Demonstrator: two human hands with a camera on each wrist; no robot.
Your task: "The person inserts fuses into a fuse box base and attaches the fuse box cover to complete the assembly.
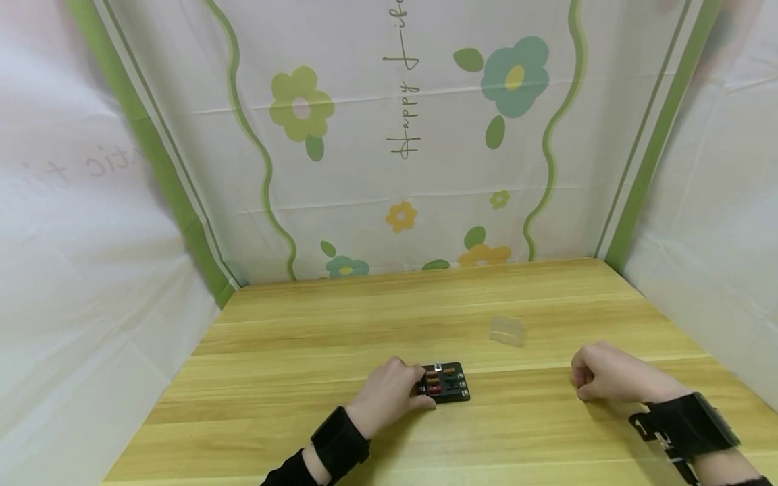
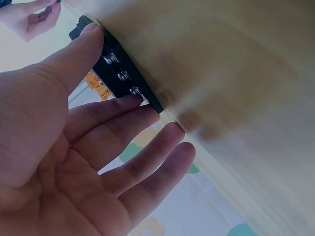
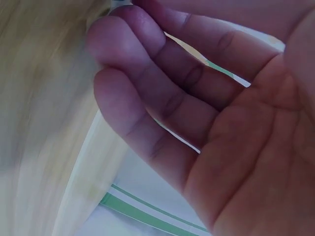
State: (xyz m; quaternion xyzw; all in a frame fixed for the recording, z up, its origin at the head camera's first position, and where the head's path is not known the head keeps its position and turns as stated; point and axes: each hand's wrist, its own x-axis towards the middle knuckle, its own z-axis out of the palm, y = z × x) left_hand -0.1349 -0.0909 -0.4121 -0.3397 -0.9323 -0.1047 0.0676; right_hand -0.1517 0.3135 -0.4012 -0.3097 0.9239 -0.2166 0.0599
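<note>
A black fuse block (image 1: 452,388) with several coloured blade fuses lies on the wooden table. My left hand (image 1: 392,391) grips its left end, thumb on the near edge and fingers on the far edge. In the left wrist view, the thumb and two fingers hold the block (image 2: 125,64), while the other two fingers are off it. To the right, apart from the block, my right hand (image 1: 620,374) is low over the table with its fingers curled. A tiny pale bluish part (image 3: 120,2) shows at its fingertips, mostly hidden; its kind is unclear.
A clear plastic cover (image 1: 506,331) lies on the table (image 1: 292,378) behind the block, between the hands. White cloth with printed flowers (image 1: 365,169) hangs behind the table, and more cloth stands along both sides.
</note>
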